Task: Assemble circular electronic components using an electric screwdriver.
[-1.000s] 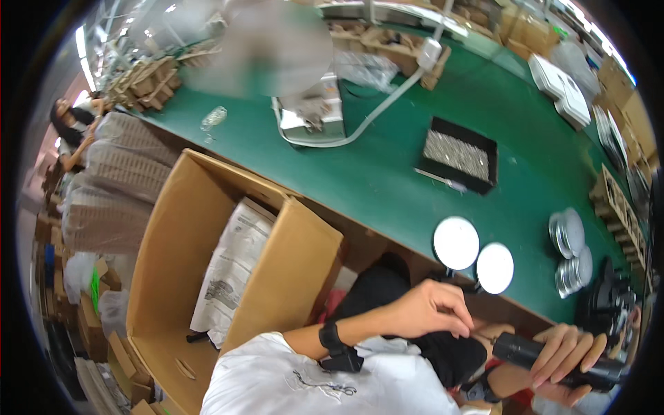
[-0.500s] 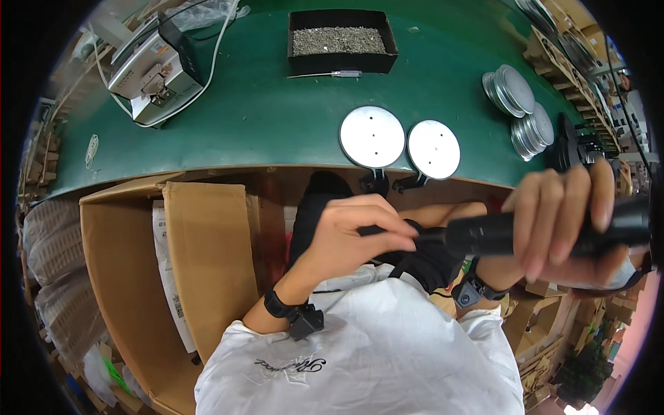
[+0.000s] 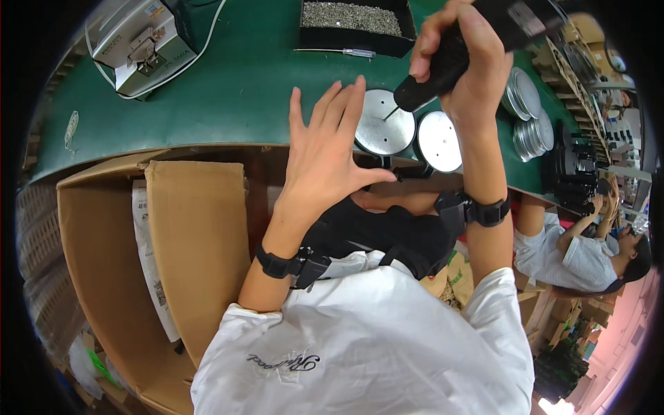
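My right hand point(image 3: 477, 72) is wrapped round a black electric screwdriver point(image 3: 443, 66), tilted so its thin bit points down and left. The bit's tip appears over a round silver disc plate point(image 3: 377, 138) with small holes and a black arm under it; whether it touches cannot be told. My left hand point(image 3: 324, 149) is open, fingers spread, at this plate's left edge, with the thumb near the black arm. Close on the right lies a second silver disc plate point(image 3: 439, 142), partly behind my right wrist. Both plates are at the near edge of the green table point(image 3: 207, 117).
A black tray point(image 3: 346, 40) of small screws sits at the back, with a hand screwdriver point(image 3: 356, 52) before it. A metal machine point(image 3: 142, 52) and cable are far left. Stacked silver discs point(image 3: 532, 135) and a co-worker point(image 3: 581, 252) are at right; a cardboard box point(image 3: 197, 242) stands near left.
My right hand has swung the electric screwdriver up from the lower right to over the left plate. The left hand, earlier pinched by the bit, has opened and moved up-left to the plate.
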Demonstrator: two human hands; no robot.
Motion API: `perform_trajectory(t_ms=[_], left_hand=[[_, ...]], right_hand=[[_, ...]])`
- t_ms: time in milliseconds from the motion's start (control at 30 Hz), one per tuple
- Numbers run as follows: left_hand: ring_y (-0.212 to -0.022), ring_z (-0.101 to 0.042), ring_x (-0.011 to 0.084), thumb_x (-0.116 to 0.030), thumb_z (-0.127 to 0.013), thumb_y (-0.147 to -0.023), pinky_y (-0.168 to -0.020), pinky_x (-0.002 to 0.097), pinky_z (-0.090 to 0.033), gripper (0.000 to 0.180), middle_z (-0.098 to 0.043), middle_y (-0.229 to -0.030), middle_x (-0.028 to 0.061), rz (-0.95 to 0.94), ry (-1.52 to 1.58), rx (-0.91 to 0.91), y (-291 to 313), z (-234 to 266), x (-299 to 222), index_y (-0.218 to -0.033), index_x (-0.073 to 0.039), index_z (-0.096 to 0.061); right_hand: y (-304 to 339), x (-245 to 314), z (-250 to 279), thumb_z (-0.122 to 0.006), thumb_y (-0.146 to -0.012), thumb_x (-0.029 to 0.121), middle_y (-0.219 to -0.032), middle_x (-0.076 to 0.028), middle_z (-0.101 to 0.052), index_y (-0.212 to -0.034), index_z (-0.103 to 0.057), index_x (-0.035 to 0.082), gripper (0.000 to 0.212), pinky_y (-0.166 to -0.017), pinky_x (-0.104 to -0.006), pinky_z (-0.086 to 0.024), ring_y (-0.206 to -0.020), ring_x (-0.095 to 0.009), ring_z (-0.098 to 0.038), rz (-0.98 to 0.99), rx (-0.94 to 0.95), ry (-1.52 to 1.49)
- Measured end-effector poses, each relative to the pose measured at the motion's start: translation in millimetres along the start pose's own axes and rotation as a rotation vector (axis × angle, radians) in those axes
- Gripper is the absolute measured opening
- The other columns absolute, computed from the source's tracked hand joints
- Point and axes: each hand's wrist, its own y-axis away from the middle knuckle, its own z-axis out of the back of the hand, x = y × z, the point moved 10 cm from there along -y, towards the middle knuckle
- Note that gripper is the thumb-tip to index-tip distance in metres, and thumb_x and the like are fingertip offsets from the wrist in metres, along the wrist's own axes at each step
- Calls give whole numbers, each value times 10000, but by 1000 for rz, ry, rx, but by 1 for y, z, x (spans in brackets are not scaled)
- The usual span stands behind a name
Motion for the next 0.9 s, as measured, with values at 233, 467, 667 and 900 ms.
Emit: perform_trajectory(t_ms=[233, 467, 667, 900], left_hand=[[-1387, -402, 366, -409, -903, -587, -1182, 654, -141, 1167, -474, -1412, 210, -98, -12, 4, -16, -9, -16, -1531, -48, -321], [-1384, -414, 400, -329, -928, -555, -1203, 557, -240, 1108, -466, -1462, 215, -116, 168, -117, -5, 12, -35, -1465, 16, -398], [-1402, -373, 442, -322, -910, -589, -1203, 537, -241, 1104, -422, -1482, 250, -301, 93, 157, -38, -43, -101, -1492, 10, -369], [-1326, -377, 467, -213, -797, -661, -1147, 535, -303, 885, -384, -1435, 282, -272, -15, 181, -40, -89, -114, -1453, -76, -427]], right_hand=[[31, 15, 3, -615, -954, 148, -764, -104, -627, -977, -563, -20, 177, -530, -291, -514, -593, -176, -629, 120, -18, -141], [214, 96, 133, -510, -998, 472, -774, -75, -544, -1129, -533, 65, 428, -519, -348, -461, -586, -171, -535, 632, -678, -298], [282, 16, 188, -583, -1005, 183, -748, -56, -558, -1096, -536, 8, 203, -646, -256, -479, -641, -108, -556, 142, -1232, 291], [304, -96, 194, -751, -886, 173, -1110, -76, -553, -1309, -440, 17, 548, -948, -344, -438, -1037, -168, -536, -351, -1048, 542]])
